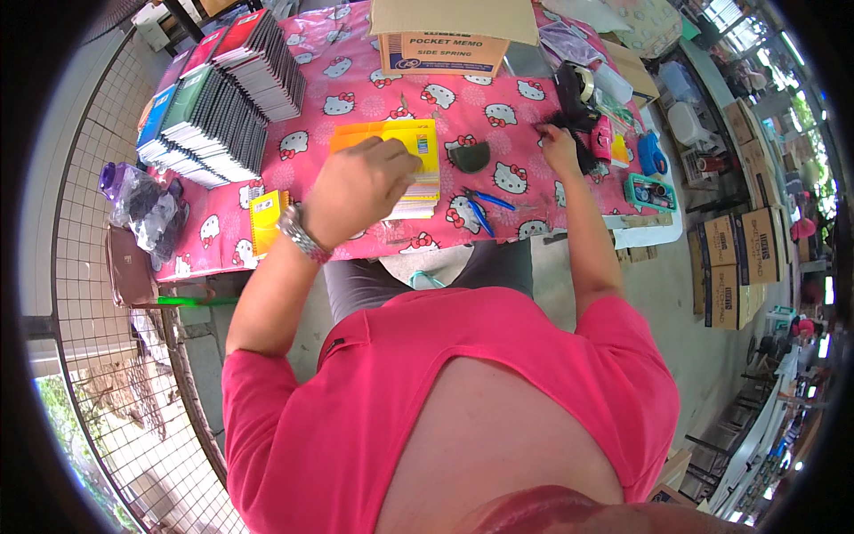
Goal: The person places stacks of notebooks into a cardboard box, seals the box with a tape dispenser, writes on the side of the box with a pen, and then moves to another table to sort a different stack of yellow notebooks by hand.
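A stack of yellow-covered notebooks (425, 147) lies near the middle of the table's front part. My left hand (365, 182), with a metal watch at its wrist, hovers over or rests on the stack's left side; its fingers are curled and the tips hidden. My right hand (559, 147) reaches to a black bundle of thin strands (583, 125) on the right, fingers bent together at its edge. Whatever they pinch is too small to make out. Blue-handled pliers (480, 209) lie between my hands, below a dark half-round piece (470, 157).
Tall stacks of spiral notebooks (218, 116) stand at the left, with a small yellow notebook (267, 221) nearer me. An open cardboard box (445, 55) stands at the back. Right of the black bundle are a pink case (602, 138) and a teal tray (649, 192). Patterned pink cloth covers the table.
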Action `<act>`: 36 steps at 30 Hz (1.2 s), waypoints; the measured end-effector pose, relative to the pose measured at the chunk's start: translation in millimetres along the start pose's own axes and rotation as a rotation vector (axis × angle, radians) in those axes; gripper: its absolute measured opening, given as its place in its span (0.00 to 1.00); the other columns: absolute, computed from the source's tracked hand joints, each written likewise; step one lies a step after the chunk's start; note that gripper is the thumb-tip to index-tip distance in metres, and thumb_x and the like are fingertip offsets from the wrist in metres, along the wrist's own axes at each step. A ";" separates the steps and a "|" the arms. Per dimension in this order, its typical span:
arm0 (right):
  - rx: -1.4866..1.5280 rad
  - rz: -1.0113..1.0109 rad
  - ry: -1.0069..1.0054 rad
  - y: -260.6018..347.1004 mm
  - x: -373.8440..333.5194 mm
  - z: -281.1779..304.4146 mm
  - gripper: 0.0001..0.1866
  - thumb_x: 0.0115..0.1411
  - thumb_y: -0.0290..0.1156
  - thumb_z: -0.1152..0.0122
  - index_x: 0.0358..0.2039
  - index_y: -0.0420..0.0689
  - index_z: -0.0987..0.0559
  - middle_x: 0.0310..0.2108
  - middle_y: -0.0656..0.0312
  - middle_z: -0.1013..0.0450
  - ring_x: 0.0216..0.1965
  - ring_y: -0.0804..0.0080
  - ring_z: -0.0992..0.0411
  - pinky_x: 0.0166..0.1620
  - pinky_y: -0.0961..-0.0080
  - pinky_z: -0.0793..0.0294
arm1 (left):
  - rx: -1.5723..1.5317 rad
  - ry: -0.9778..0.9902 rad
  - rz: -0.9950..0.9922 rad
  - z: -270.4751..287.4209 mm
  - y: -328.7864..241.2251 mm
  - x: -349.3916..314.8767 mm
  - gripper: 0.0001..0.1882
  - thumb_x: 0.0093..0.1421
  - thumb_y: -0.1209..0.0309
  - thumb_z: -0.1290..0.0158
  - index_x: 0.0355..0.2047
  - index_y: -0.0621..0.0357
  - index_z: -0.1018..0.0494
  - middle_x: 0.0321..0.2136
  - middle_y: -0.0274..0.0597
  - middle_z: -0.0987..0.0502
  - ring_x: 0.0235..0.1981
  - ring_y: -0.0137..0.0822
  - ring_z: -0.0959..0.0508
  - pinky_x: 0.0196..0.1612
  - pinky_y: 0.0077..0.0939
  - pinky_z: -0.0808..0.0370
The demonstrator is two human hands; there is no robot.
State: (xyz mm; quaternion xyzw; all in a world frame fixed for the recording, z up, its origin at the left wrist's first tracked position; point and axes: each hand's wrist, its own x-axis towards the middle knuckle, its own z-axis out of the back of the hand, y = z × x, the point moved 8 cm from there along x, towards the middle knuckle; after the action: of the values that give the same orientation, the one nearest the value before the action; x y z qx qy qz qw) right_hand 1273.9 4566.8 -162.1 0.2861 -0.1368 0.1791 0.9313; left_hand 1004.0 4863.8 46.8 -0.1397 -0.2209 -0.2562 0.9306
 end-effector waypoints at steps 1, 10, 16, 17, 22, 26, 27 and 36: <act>0.096 0.041 -0.016 16.8 3.6 4.6 0.16 0.55 0.30 0.43 0.45 0.47 0.21 0.35 0.55 0.26 0.33 0.62 0.27 0.41 0.70 0.28 | -0.024 -0.031 0.006 7.0 3.9 5.1 0.11 0.52 0.75 0.46 0.38 0.55 0.25 0.30 0.38 0.26 0.31 0.41 0.24 0.32 0.34 0.25; 0.658 0.482 0.047 298.1 -27.9 92.9 0.12 0.55 0.24 0.38 0.42 0.45 0.20 0.37 0.61 0.27 0.39 0.69 0.27 0.44 0.77 0.28 | 0.135 -0.135 0.163 14.4 21.9 31.0 0.07 0.56 0.72 0.51 0.36 0.57 0.31 0.31 0.43 0.26 0.36 0.45 0.26 0.42 0.37 0.34; 0.604 0.521 -0.004 314.1 -36.0 102.3 0.11 0.54 0.20 0.38 0.39 0.42 0.21 0.35 0.61 0.27 0.38 0.70 0.28 0.42 0.77 0.28 | 0.105 -0.183 0.158 12.8 25.7 26.8 0.06 0.58 0.69 0.49 0.34 0.56 0.30 0.29 0.41 0.25 0.34 0.42 0.26 0.39 0.36 0.35; 0.599 0.535 0.011 315.9 -36.4 102.1 0.11 0.54 0.20 0.39 0.39 0.42 0.21 0.34 0.61 0.27 0.38 0.71 0.28 0.42 0.77 0.29 | 0.099 -0.191 0.154 13.4 26.2 27.2 0.06 0.58 0.69 0.49 0.34 0.56 0.30 0.28 0.40 0.25 0.34 0.42 0.26 0.39 0.36 0.35; 0.749 0.298 0.310 296.4 -34.3 81.5 0.10 0.59 0.22 0.42 0.42 0.41 0.22 0.34 0.64 0.28 0.33 0.79 0.29 0.36 0.82 0.29 | 0.080 -0.213 0.127 14.0 27.3 27.6 0.08 0.58 0.69 0.49 0.37 0.55 0.30 0.28 0.39 0.25 0.33 0.42 0.26 0.40 0.35 0.36; 0.808 0.304 0.346 311.4 -43.8 90.2 0.17 0.62 0.28 0.44 0.52 0.42 0.28 0.28 0.68 0.30 0.22 0.84 0.35 0.26 0.82 0.33 | 0.033 -0.160 0.137 17.9 19.6 30.8 0.10 0.58 0.68 0.49 0.41 0.53 0.31 0.28 0.39 0.25 0.33 0.42 0.26 0.41 0.36 0.36; 0.769 0.361 0.327 314.7 -44.1 93.7 0.19 0.63 0.29 0.46 0.55 0.44 0.31 0.29 0.67 0.29 0.22 0.84 0.34 0.26 0.83 0.33 | 0.041 -0.150 0.135 19.0 18.1 31.0 0.11 0.59 0.68 0.49 0.42 0.52 0.31 0.28 0.39 0.25 0.33 0.42 0.26 0.41 0.36 0.36; 0.527 -0.093 0.392 166.6 8.5 -46.6 0.22 0.63 0.41 0.48 0.53 0.44 0.34 0.41 0.54 0.26 0.37 0.60 0.25 0.42 0.63 0.27 | -0.009 -0.152 0.089 12.7 23.7 27.8 0.11 0.59 0.63 0.48 0.38 0.53 0.29 0.30 0.39 0.23 0.34 0.41 0.25 0.43 0.35 0.36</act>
State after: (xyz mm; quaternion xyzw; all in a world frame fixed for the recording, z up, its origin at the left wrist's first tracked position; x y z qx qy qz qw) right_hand 1220.1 4724.6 -115.6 0.4834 0.1091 0.2171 0.8410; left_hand 1033.9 4876.7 67.7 -0.1725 -0.2834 -0.2043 0.9210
